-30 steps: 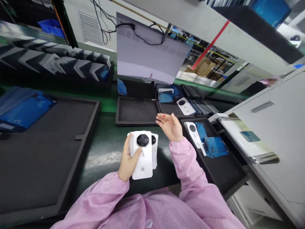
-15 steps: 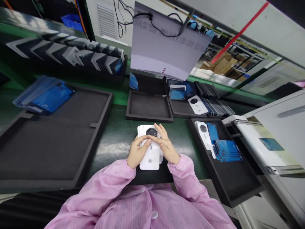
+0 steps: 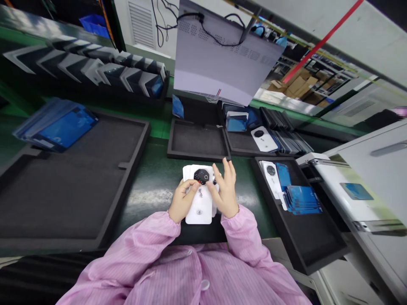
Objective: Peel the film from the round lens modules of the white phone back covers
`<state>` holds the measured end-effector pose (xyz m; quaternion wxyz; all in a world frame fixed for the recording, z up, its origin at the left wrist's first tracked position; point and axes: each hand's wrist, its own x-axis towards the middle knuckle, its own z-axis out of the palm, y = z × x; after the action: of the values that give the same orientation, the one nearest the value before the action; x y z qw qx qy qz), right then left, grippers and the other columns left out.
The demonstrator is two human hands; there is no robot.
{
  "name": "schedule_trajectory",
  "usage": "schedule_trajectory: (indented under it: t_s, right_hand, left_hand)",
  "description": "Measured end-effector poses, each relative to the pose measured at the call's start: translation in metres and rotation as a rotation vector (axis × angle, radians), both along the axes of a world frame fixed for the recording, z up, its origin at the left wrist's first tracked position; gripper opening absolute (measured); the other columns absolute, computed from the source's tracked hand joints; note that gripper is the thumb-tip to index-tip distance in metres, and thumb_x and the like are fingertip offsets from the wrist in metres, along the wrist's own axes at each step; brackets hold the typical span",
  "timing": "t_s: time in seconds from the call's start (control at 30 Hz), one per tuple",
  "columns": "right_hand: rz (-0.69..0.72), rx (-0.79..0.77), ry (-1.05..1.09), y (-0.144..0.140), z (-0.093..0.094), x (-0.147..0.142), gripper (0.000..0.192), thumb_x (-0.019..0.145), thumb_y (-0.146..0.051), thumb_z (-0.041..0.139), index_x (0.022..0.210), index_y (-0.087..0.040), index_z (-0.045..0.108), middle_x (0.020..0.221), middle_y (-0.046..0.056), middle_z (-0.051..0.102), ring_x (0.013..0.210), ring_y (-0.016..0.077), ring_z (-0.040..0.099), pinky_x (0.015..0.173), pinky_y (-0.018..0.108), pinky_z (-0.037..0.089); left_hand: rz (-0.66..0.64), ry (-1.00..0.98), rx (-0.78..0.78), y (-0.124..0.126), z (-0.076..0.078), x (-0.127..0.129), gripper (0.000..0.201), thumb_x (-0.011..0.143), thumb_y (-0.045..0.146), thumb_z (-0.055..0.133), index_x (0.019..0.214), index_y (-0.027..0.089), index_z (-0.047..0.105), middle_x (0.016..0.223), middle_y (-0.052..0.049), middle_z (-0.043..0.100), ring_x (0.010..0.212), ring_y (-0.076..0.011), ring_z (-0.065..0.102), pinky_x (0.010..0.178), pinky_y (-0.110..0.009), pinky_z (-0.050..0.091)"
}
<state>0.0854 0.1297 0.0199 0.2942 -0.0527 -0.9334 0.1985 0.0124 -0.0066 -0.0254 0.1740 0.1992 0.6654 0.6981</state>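
Observation:
A small stack of white phone-back panels [image 3: 199, 211], each with a dark camera area, lies in front of me on the dark green bench. My left hand [image 3: 183, 199] rests at the left side of the top panel. Its thumb and index finger are pinched at the lower edge of the black camera area [image 3: 201, 176], where a tiny red spot shows; what they hold is too small to name. Over the stack's right side is my right hand [image 3: 225, 190], open, with its fingers spread and thumb tip near the camera area.
A large black tray [image 3: 82, 186] on the left carries blue film-covered sheets [image 3: 65, 127]. Beyond the stack is a smaller black tray [image 3: 199, 140]. The right tray [image 3: 318, 237] holds white panels and blue pieces [image 3: 303, 199]. A monitor back [image 3: 222, 59] stands behind; panels fill a rack [image 3: 85, 67].
My right hand has lifted away from the left fingertips and spread its fingers, uncovering more of the camera area. The left hand stays pinched at nearly the same place.

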Motion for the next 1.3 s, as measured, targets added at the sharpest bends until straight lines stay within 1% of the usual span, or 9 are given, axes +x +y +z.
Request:
schedule_trajectory:
  t_s: [0.07, 0.13, 0.2, 0.33, 0.43, 0.53, 0.63, 0.77, 1.3]
  right_hand:
    - [0.01, -0.082, 0.054, 0.0, 0.007, -0.002, 0.028, 0.091, -0.029, 0.054, 0.118, -0.024, 0.063, 0.128, 0.011, 0.053, 0.126, 0.0299, 0.042, 0.103, 0.053, 0.037]
    - [0.084, -0.151, 0.019, -0.001, 0.014, -0.005, 0.016, 0.088, -0.027, 0.06, 0.101, -0.025, 0.068, 0.102, 0.007, 0.063, 0.105, 0.0248, 0.055, 0.092, 0.045, 0.046]
    - [0.132, -0.177, -0.053, -0.004, 0.019, -0.007, 0.009, 0.085, -0.026, 0.064, 0.092, -0.024, 0.069, 0.09, 0.005, 0.064, 0.093, 0.0227, 0.056, 0.086, 0.043, 0.048]
    - [0.153, -0.156, -0.142, -0.008, 0.022, -0.013, 0.007, 0.086, -0.02, 0.06, 0.081, -0.022, 0.065, 0.082, 0.004, 0.06, 0.087, 0.0215, 0.054, 0.083, 0.041, 0.045]
    - [0.177, -0.151, -0.175, -0.006, 0.022, -0.016, 0.01, 0.086, -0.017, 0.056, 0.077, -0.02, 0.06, 0.082, 0.004, 0.058, 0.087, 0.0216, 0.052, 0.081, 0.041, 0.044]
    - [0.146, -0.189, -0.099, 0.0, 0.021, -0.015, 0.01, 0.087, -0.016, 0.053, 0.079, -0.02, 0.057, 0.087, 0.005, 0.058, 0.09, 0.0218, 0.052, 0.084, 0.041, 0.043]
    - [0.078, -0.207, -0.042, 0.006, 0.015, -0.013, 0.008, 0.086, -0.018, 0.054, 0.08, -0.02, 0.058, 0.104, 0.008, 0.057, 0.104, 0.0246, 0.049, 0.092, 0.044, 0.041]
    - [0.092, -0.203, -0.111, 0.005, 0.004, -0.013, 0.008, 0.085, -0.018, 0.055, 0.078, -0.021, 0.058, 0.117, 0.009, 0.053, 0.119, 0.0275, 0.042, 0.099, 0.048, 0.037]
    - [0.054, -0.25, -0.07, -0.005, -0.007, -0.016, 0.008, 0.084, -0.018, 0.054, 0.079, -0.02, 0.06, 0.121, 0.009, 0.052, 0.121, 0.0271, 0.044, 0.1, 0.048, 0.037]
  left_hand:
    - [-0.001, 0.01, -0.003, 0.001, 0.0, 0.001, 0.02, 0.089, 0.034, 0.053, 0.086, 0.02, 0.066, 0.091, -0.004, 0.062, 0.092, -0.0187, 0.058, 0.088, -0.032, 0.042]
    - [-0.005, 0.026, -0.006, 0.001, 0.0, 0.003, 0.02, 0.089, 0.034, 0.052, 0.086, 0.02, 0.066, 0.091, -0.004, 0.061, 0.091, -0.0186, 0.058, 0.088, -0.032, 0.043]
    - [-0.009, 0.05, -0.01, 0.002, -0.001, 0.004, 0.019, 0.089, 0.033, 0.052, 0.086, 0.02, 0.066, 0.092, -0.004, 0.061, 0.092, -0.0187, 0.058, 0.088, -0.032, 0.043]
    - [-0.01, 0.093, -0.023, 0.001, -0.003, 0.005, 0.017, 0.089, 0.031, 0.052, 0.088, 0.021, 0.066, 0.092, -0.004, 0.061, 0.095, -0.0191, 0.057, 0.09, -0.032, 0.042]
    - [-0.01, 0.108, -0.038, 0.001, -0.003, 0.005, 0.017, 0.089, 0.031, 0.053, 0.09, 0.021, 0.067, 0.094, -0.005, 0.061, 0.096, -0.0197, 0.057, 0.09, -0.033, 0.042]
    - [-0.003, 0.104, -0.045, 0.001, -0.003, 0.005, 0.014, 0.088, 0.029, 0.055, 0.092, 0.022, 0.067, 0.098, -0.005, 0.062, 0.1, -0.0203, 0.057, 0.092, -0.034, 0.042]
    - [0.024, 0.075, -0.033, 0.001, -0.002, 0.005, 0.01, 0.084, 0.024, 0.058, 0.091, 0.022, 0.065, 0.1, -0.004, 0.062, 0.1, -0.0201, 0.058, 0.093, -0.035, 0.041]
    - [0.038, 0.024, -0.011, 0.001, -0.003, 0.005, 0.009, 0.082, 0.021, 0.058, 0.091, 0.022, 0.059, 0.096, -0.003, 0.061, 0.096, -0.0194, 0.059, 0.091, -0.035, 0.042]
    - [0.056, 0.034, -0.022, 0.001, -0.003, 0.004, 0.005, 0.082, 0.022, 0.057, 0.086, 0.021, 0.055, 0.089, -0.001, 0.058, 0.09, -0.0182, 0.058, 0.085, -0.032, 0.043]
